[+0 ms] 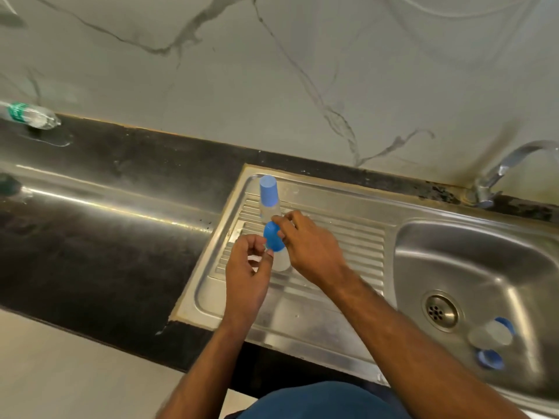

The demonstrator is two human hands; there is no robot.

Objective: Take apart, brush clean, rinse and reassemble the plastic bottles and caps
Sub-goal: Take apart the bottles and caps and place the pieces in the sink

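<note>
A small clear plastic bottle (282, 261) with a blue cap (273, 238) stands on the ribbed steel drainboard (348, 246). My right hand (308, 246) grips the blue cap from the right. My left hand (246, 267) has its thumb and fingertips against the lower left of the cap. Behind them stands a second clear bottle (270, 208) with a tall blue cap (269, 190), upright and untouched. In the sink basin (484, 267) lies another clear bottle (491, 334) with a loose blue cap (490, 358) beside it.
A clear water bottle with a green label (28, 114) lies on the black counter (106, 237) at far left. A chrome tap (511, 164) arches over the basin at right. The drain (440, 311) sits mid-basin. A marble wall rises behind.
</note>
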